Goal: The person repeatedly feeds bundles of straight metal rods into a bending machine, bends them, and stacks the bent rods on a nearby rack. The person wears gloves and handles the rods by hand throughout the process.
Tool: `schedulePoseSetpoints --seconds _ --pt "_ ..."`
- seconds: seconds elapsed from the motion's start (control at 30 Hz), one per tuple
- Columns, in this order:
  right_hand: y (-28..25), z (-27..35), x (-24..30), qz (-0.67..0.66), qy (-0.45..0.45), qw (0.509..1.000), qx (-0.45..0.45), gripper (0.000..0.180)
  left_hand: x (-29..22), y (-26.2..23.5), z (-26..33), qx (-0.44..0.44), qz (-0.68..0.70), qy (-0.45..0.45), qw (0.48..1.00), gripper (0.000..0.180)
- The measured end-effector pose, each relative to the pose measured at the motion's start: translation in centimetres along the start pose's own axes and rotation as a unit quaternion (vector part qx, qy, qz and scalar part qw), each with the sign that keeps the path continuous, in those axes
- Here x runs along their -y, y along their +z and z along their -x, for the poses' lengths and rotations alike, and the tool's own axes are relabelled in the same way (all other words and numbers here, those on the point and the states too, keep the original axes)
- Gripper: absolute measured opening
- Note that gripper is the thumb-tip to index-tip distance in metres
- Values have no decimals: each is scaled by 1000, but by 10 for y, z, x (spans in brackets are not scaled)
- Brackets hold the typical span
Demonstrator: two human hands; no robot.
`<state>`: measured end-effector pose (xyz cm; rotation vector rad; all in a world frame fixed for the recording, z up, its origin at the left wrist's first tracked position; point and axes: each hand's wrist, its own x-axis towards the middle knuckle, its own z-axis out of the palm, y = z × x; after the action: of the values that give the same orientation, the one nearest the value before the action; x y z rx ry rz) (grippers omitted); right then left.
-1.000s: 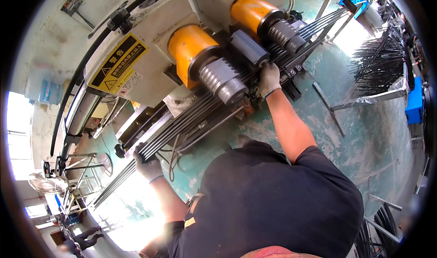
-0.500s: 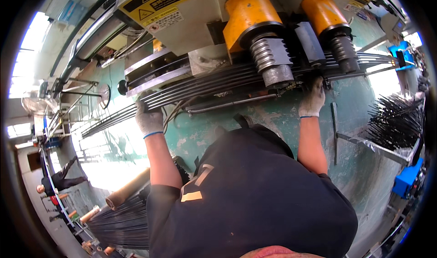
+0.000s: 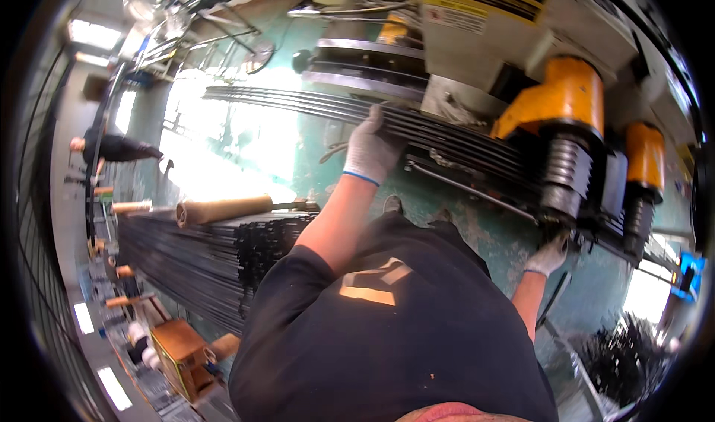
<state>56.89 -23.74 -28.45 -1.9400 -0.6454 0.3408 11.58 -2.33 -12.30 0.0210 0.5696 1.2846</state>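
A row of long dark metal rods (image 3: 313,105) runs from the upper left into the machine on the right. My left hand (image 3: 370,150), in a pale knit glove with a blue cuff edge, is closed on the rods, thumb on their near side; its other fingers are mostly hidden. My right hand (image 3: 547,258), gloved the same way, reaches up under the ribbed metal cylinder (image 3: 564,176) of the machine. Its fingertips are in shadow among dark machine parts, so their grip cannot be made out. Above that cylinder is an orange housing (image 3: 573,94).
A second orange housing (image 3: 645,154) stands farther right. Near my left elbow lies a large stack of dark rods (image 3: 186,265) with a brown roll (image 3: 223,210) on top. A bundle of dark bars (image 3: 622,359) sits at lower right. Another person (image 3: 119,146) is far left.
My view has swung left, so the machine and rods appear farther right and tilted. Both hands stay at the rods and machine; the stack on my left shows more fully.
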Motion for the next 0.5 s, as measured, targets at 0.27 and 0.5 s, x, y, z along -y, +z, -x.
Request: schedulePoseSetpoints --seconds 0.27,0.5 --pt "21 54 -20 -95 192 977 8 55 -165 -52 -14 -62 35 152 986 54" --pt "63 134 1 31 319 947 16 38 -390 -153 -36 -128 -9 295 947 51"
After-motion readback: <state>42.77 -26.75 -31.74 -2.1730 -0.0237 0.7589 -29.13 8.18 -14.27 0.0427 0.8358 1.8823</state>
